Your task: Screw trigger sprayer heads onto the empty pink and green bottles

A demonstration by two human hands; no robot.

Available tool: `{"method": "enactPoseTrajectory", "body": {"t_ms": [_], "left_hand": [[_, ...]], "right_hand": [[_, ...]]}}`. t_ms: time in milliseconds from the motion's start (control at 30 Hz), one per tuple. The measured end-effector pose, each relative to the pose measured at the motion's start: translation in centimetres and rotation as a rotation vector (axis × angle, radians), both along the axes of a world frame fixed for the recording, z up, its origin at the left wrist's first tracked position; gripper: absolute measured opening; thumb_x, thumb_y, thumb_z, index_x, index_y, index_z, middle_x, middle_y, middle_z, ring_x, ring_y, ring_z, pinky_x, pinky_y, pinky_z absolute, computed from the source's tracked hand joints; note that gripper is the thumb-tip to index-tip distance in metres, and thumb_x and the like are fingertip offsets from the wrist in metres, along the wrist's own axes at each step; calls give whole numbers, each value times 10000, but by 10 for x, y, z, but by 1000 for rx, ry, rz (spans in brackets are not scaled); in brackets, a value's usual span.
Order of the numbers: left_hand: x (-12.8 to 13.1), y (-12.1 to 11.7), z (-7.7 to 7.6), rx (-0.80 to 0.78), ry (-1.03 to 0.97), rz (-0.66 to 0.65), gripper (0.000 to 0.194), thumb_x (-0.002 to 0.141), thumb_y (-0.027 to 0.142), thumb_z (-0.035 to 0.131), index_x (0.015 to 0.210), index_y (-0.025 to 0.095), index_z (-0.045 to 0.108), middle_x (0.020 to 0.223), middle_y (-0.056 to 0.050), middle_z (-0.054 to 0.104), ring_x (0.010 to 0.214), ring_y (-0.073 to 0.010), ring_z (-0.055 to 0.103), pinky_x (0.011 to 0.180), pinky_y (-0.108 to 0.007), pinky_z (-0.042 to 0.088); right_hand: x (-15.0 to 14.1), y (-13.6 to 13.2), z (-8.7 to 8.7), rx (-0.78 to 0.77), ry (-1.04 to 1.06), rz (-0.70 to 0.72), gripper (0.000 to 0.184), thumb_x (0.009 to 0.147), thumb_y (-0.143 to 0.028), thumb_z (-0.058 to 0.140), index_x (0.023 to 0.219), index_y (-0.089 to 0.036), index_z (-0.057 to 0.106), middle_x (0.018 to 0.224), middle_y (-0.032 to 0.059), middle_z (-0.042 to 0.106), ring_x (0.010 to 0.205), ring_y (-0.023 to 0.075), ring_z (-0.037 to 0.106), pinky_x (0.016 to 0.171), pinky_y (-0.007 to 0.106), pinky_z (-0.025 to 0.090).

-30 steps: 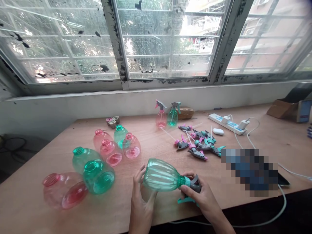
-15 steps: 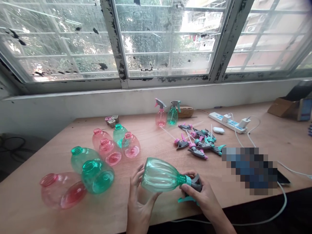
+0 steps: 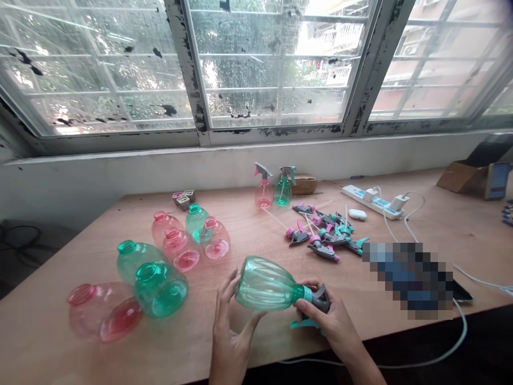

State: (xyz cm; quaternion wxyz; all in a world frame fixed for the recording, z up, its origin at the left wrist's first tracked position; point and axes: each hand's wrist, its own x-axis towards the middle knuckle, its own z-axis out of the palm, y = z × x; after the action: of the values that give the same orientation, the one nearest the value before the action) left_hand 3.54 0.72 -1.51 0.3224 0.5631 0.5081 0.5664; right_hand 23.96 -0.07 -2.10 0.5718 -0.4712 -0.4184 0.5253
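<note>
I hold a green ribbed spray bottle [image 3: 267, 290] lying sideways just above the wooden table [image 3: 256, 342]. My left hand [image 3: 230, 331] cups its wide base, fingers curled round it. My right hand [image 3: 331, 321] is closed on the grey and teal trigger sprayer head [image 3: 316, 303] at the bottle's neck. Loose trigger heads [image 3: 324, 235] in pink and teal lie in a pile further back on the right. Several empty pink and green bottles [image 3: 160, 267] lie on their sides to the left.
Two assembled spray bottles, one pink [image 3: 263, 190] and one green [image 3: 284, 188], stand upright near the wall. A white power strip [image 3: 374, 202] with cables, a white earbud case [image 3: 357, 214], a cardboard box [image 3: 467, 179] and a blurred-out object [image 3: 409, 278] sit at the right.
The bottle has barely shifted, tilting slightly in my hands. My right hand's grip on the trigger head has turned a little. Nothing else on the table has moved.
</note>
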Motion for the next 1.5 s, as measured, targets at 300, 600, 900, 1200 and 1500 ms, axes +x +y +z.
{"method": "enactPoseTrajectory", "body": {"t_ms": [300, 600, 900, 1200, 1500], "left_hand": [[1, 0, -4, -151, -103, 38, 798, 699, 480, 828, 1381, 253, 483, 1352, -105, 606, 1322, -352, 526, 1148, -525, 363], [-2, 1, -5, -91, 55, -10, 747, 739, 411, 815, 1401, 306, 484, 1389, -75, 590, 1360, -332, 499, 1162, -500, 360], [-2, 0, -5, -70, -53, -14, 687, 739, 392, 825, 1353, 312, 526, 1462, -74, 552, 1415, -326, 444, 1183, -496, 335], [-1, -3, -6, -140, 3, -28, 784, 732, 451, 820, 1399, 282, 443, 1395, -90, 575, 1369, -331, 477, 1156, -497, 361], [-1, 2, -6, -57, 20, -28, 666, 772, 399, 798, 1369, 348, 507, 1444, -38, 551, 1429, -307, 417, 1201, -480, 304]], "right_hand": [[-7, -3, 3, 29, -75, 7, 434, 672, -501, 867, 950, -210, 703, 836, 23, 707, 677, 202, 673, 581, 303, 618], [-3, 0, -1, 26, -24, 10, 429, 719, -484, 848, 985, -198, 668, 641, -36, 655, 567, 178, 647, 595, 320, 599], [-2, -2, 1, 22, -31, 26, 391, 730, -442, 853, 983, -202, 677, 657, -34, 662, 592, 174, 645, 587, 290, 589], [-2, -2, -3, 33, -54, 13, 388, 720, -421, 864, 986, -203, 684, 702, -21, 680, 619, 171, 641, 582, 276, 589], [0, -2, 1, -1, -3, 12, 389, 737, -439, 848, 987, -198, 673, 601, -28, 676, 567, 178, 647, 572, 291, 590]]}}
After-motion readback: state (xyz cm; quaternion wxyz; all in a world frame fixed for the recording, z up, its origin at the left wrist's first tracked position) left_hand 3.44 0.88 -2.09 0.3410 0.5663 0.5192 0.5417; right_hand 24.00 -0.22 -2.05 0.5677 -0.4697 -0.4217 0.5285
